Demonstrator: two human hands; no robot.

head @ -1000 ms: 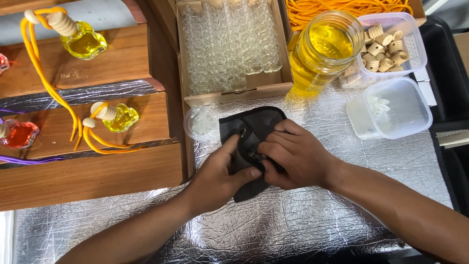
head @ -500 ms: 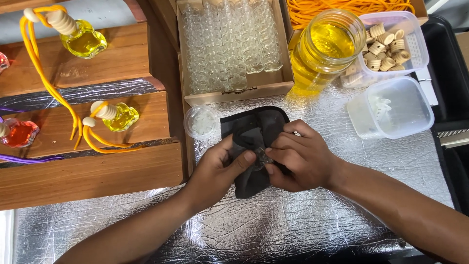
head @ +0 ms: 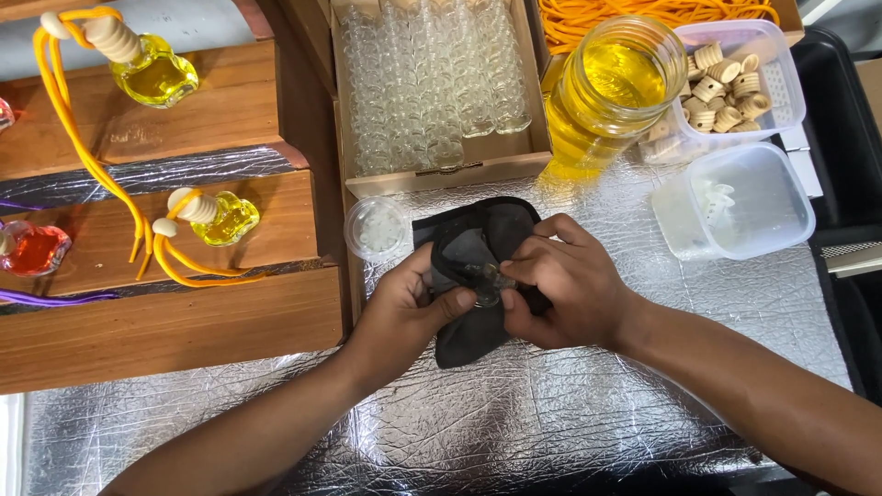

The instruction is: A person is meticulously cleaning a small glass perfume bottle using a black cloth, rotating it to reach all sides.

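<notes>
Head view looks down on a desk (head: 570, 404) covered in crinkled silver foil. Both hands meet at its middle: the left hand (head: 404, 312) grips a black cloth (head: 473, 243) from the left, thumb pressed on the fabric, and the right hand (head: 565, 289) pinches a small clear glass bottle (head: 487, 278) against that cloth. Just left of the cloth sits a small round clear cup (head: 377, 230). Behind it lies a cardboard box of empty glass bottles (head: 432, 83), with a jar of yellow liquid (head: 611, 92) to its right. Wooden steps (head: 184, 312) on the left carry filled bottles with orange cords.
</notes>
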